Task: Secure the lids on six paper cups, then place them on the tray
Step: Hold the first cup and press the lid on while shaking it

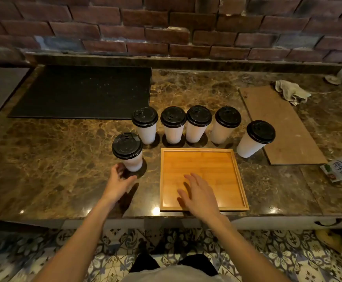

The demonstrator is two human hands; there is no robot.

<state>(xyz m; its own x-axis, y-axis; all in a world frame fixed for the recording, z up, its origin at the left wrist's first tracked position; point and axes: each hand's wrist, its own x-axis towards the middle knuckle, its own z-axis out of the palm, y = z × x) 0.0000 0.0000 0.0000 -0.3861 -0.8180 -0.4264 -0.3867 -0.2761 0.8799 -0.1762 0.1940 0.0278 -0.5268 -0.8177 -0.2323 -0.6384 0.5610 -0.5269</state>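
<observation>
Cups (173,129) lidded, lined by tray (203,163) for loading. Left grip (119,180) open, empty, beside lower-left cup (127,147); right grip (199,193) spread over tray, empty.

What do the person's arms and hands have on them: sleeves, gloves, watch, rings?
Left hand and right hand are ungloved, no rings visible. No watch or band on either wrist. Both forearms are bare, no sleeve in view. A light top shows at the bottom edge.
</observation>
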